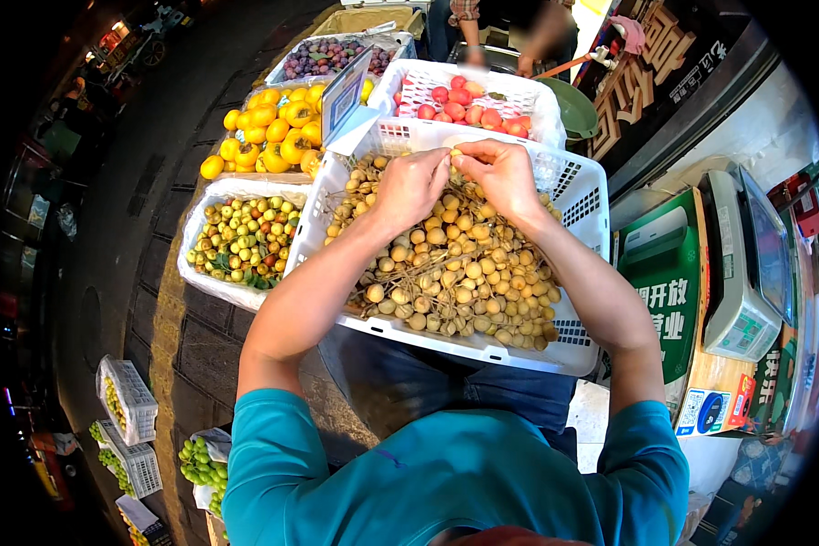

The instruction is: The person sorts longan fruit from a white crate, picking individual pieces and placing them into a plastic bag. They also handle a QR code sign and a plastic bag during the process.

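Note:
A white plastic crate [601, 232] in front of me is heaped with brown longans [473, 273], many still on thin twigs. Above its far side my two hands meet at the fingertips. My left hand [416, 187] pinches a small yellowish longan [455, 154] from one side. On the other side, the fingers of my right hand [502, 178] are closed on the same fruit. Most of that longan is hidden by the fingertips, so I cannot tell whether its skin is broken.
Around the crate stand boxes of green-brown jujubes [246, 235], orange persimmons [278, 132], red fruit [464, 102] and dark plums [323, 59]. A sign [344, 100] rises at the crate's far left corner. On the right, a scale [746, 273] sits on a counter. Another person's hand [526, 64] shows beyond.

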Demonstrator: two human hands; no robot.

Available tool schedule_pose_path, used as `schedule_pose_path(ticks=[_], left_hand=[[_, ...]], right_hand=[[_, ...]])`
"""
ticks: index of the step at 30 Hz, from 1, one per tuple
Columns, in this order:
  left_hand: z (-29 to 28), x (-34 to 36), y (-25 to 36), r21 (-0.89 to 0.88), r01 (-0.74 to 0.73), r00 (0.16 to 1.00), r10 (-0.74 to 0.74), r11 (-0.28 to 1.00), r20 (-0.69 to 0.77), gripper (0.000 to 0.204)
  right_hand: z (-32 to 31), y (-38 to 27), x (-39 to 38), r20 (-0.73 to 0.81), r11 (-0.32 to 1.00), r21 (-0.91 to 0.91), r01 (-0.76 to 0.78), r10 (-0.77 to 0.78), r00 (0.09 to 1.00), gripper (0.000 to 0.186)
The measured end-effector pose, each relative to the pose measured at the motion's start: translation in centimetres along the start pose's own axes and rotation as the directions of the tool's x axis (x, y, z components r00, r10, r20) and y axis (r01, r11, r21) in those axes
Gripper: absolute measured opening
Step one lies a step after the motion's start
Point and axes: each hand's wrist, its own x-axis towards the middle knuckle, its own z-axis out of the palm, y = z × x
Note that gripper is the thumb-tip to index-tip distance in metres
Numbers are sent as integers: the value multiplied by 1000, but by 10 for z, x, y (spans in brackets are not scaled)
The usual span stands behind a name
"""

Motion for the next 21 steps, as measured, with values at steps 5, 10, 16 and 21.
schedule_pose_path(ticks=[5,10,16,21], left_hand=[[1,0,3,-14,13,1000,-14,1000,-17,16],[1,2,2,-17,10,1000,-10,1000,-9,15],[-1,-1,1,0,66,996,-66,998,60,22],[-3,2,5,-102,137,990,-132,985,47,19]], right_hand=[[1,0,-1,1,999,48,-20,20,1000,18],[2,-1,0,-16,998,64,-26,27,1000,19],[1,-12,-7,20,986,132,-97,95,995,20],[-6,-10,-1,97,955,246,-166,146,985,18]])
